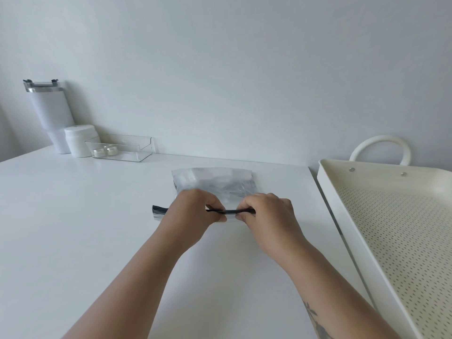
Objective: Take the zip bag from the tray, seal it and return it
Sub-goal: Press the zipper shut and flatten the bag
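Bag point(215, 181) lies mid-frame on the tabletop point(85, 228), outside the tray point(325, 182) at right. Left hand point(193, 211) and right hand point(266, 211) each pinch its dark zip strip point(231, 211), grip narrow. Film looks thin, limp, slippery; best held along the stiffer strip.

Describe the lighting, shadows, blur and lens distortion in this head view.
Head view: soft, even light, only faint shadows under the left hand and right hand; zip bag looks hazy and low in contrast against the white table; wide-angle lens bends the tray rim and tilts the tumbler.
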Action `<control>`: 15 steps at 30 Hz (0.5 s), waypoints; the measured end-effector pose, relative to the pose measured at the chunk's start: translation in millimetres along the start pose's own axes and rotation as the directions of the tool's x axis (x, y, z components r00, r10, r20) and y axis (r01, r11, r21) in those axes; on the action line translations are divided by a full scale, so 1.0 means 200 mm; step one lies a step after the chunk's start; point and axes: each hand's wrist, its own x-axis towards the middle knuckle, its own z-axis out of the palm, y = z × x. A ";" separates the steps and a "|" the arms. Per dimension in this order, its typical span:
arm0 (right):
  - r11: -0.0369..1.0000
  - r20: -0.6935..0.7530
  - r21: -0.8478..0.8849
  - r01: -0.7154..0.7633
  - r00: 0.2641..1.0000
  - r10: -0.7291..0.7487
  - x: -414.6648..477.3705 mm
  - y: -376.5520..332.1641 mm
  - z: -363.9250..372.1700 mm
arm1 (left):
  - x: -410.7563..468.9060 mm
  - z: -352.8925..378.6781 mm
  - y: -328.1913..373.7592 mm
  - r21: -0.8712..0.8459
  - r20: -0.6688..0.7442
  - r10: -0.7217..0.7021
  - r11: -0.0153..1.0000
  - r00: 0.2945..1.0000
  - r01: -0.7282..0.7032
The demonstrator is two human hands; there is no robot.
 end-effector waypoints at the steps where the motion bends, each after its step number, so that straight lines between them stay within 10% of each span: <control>1: 1.000 -0.009 -0.003 -0.002 1.000 0.002 0.00 0.00 0.00 | 0.00 0.00 0.00 -0.005 0.003 0.000 1.000 1.000 0.000; 15: 1.000 0.016 -0.010 0.014 1.000 -0.014 0.00 0.00 0.01 | 0.00 0.02 -0.01 0.063 0.046 -0.026 0.998 0.999 0.023</control>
